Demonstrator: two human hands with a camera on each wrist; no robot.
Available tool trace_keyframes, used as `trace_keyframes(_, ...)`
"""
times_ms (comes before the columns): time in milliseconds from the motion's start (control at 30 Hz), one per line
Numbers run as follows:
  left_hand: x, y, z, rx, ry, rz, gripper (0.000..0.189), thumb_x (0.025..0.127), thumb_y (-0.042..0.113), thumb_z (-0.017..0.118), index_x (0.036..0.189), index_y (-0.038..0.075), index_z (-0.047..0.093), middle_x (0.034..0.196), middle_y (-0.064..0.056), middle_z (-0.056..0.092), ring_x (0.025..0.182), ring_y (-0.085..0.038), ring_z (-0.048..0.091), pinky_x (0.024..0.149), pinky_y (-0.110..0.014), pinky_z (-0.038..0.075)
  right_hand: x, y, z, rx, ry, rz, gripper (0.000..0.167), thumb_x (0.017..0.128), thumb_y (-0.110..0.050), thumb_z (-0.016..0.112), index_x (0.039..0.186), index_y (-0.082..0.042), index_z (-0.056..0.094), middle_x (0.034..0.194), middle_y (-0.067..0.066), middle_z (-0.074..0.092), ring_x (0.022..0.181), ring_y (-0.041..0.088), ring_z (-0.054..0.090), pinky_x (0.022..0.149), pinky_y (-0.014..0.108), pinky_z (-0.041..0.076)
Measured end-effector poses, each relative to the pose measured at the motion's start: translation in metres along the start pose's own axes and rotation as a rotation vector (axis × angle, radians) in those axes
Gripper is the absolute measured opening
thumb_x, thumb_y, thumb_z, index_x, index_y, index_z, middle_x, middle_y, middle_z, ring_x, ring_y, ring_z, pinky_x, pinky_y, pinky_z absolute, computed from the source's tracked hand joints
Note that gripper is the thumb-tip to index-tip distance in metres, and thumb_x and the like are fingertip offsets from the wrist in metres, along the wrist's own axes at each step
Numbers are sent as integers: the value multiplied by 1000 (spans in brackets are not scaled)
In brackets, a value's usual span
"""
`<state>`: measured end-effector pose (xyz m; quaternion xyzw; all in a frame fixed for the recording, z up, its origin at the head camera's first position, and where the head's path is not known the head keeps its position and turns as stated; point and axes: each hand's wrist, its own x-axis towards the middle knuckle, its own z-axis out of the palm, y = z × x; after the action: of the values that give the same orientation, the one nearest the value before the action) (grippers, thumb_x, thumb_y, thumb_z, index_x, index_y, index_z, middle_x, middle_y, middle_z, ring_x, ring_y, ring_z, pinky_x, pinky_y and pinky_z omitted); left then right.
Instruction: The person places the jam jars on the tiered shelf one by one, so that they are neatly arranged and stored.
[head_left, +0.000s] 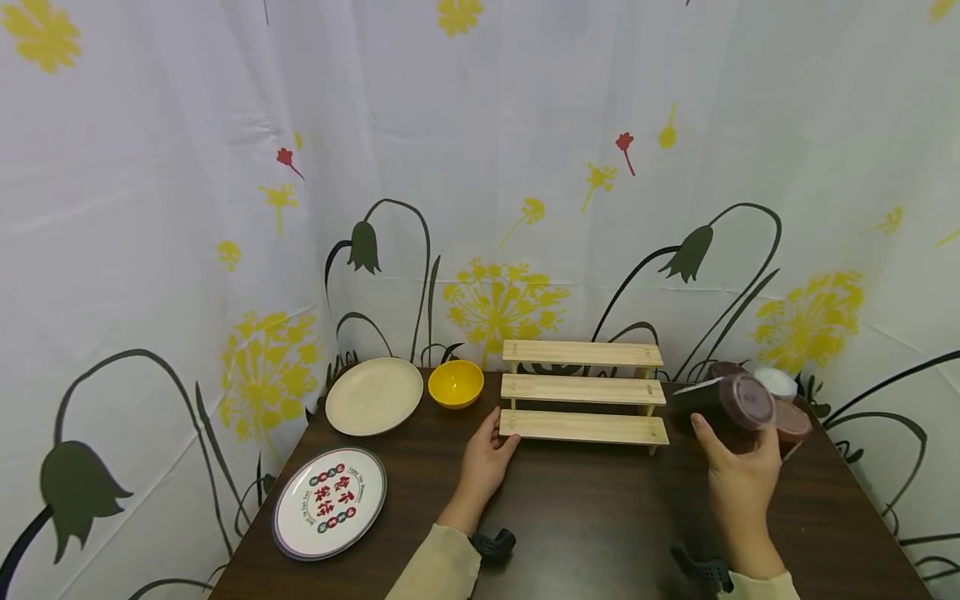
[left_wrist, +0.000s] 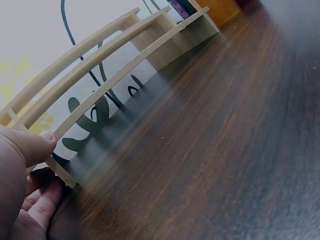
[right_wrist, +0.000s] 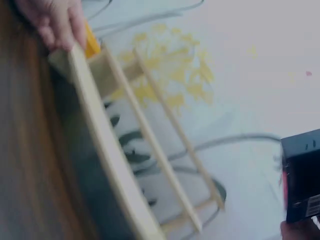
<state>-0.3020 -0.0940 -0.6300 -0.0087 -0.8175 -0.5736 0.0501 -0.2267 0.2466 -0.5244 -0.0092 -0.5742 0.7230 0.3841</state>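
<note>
A three-step wooden display rack [head_left: 583, 427] stands at the back of the table. At the left end of its lowest step, my left hand [head_left: 483, 462] grips the board, thumb on top and fingers below, as the left wrist view shows at close range. My right hand [head_left: 742, 492] holds a dark jar [head_left: 708, 403] tilted, its round purplish lid facing right, to the right of the rack. In the right wrist view the jar's black side with a barcode label [right_wrist: 312, 204] shows at the right edge.
Behind the right hand are a reddish-brown lidded container [head_left: 793, 421], a white-topped one [head_left: 776, 382] and a dark one partly hidden. On the left are a yellow bowl [head_left: 456, 384], a cream plate [head_left: 374, 397] and a white plate with red lettering [head_left: 330, 504]. A patterned curtain [head_left: 480, 167] hangs behind.
</note>
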Motion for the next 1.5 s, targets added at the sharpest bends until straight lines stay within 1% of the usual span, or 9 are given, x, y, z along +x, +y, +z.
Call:
trace_keyframes(167, 1, 0, -2, -9, 2, 11, 71, 104, 20, 76, 166, 7, 44, 151, -18, 65, 132, -32, 66, 111, -53, 57, 14, 13, 39, -126, -98, -2, 78, 83, 9, 90, 152, -11, 59, 138, 7, 67, 123, 16, 70, 94, 15, 59)
trace_keyframes(433, 1, 0, -3, -16, -2, 21, 73, 104, 19, 77, 167, 8, 42, 144, -17, 69, 128, -31, 68, 108, -51, 59, 22, 43, 93, -239, -193, 67, 70, 85, -15, 96, 146, -14, 59, 135, 2, 68, 126, 12, 67, 99, 16, 55)
trace_keyframes(533, 3, -1, -1, -23, 3, 31, 71, 103, 19, 77, 165, 6, 45, 145, -17, 68, 128, -31, 67, 108, -51, 59, 22, 50, 111, -257, -229, 88, 71, 85, -21, 97, 145, -13, 58, 138, 6, 67, 129, 18, 67, 98, 16, 55)
trace_keyframes(667, 1, -2, 0, -18, 22, 21, 69, 103, 19, 78, 163, 6, 48, 144, -17, 68, 128, -31, 67, 108, -52, 58, 23, 59, 131, -224, -291, 104, 72, 85, -22, 96, 144, -8, 56, 141, 12, 66, 133, 27, 67, 101, 18, 57)
trace_keyframes(800, -1, -1, 0, -9, 23, 4, 68, 104, 21, 77, 164, 7, 48, 146, -18, 67, 130, -33, 67, 110, -54, 57, 27, 68, 145, -223, -330, 104, 72, 85, -24, 97, 142, -7, 56, 140, 13, 65, 133, 30, 67, 106, 31, 58)
trace_keyframes(933, 0, 1, 0, -21, 18, 18, 67, 105, 20, 76, 165, 8, 47, 148, -19, 67, 130, -33, 66, 110, -54, 57, 35, 74, 158, -297, -345, 118, 73, 84, -32, 97, 139, -8, 57, 137, 15, 65, 130, 33, 67, 109, 49, 57)
trace_keyframes(1000, 0, 2, 0, -31, 14, 24, 67, 104, 18, 76, 165, 8, 47, 147, -17, 67, 129, -32, 67, 109, -53, 58, 37, 76, 164, -317, -354, 137, 73, 84, -34, 97, 139, -8, 56, 138, 17, 64, 129, 35, 67, 108, 54, 57)
trace_keyframes(1333, -2, -2, 0, -34, 5, 23, 64, 104, 21, 76, 163, 9, 51, 151, -17, 66, 127, -30, 68, 106, -49, 60, 40, 80, 186, -338, -414, 221, 73, 89, -32, 93, 144, -7, 52, 139, 17, 63, 128, 35, 66, 104, 55, 59)
trace_keyframes(1500, 1, 1, 0, -34, 7, 25, 64, 105, 20, 76, 163, 9, 51, 151, -17, 66, 126, -30, 69, 106, -50, 60, 40, 84, 192, -444, -468, 208, 71, 92, -34, 90, 146, -8, 51, 142, 19, 63, 134, 38, 64, 110, 55, 56)
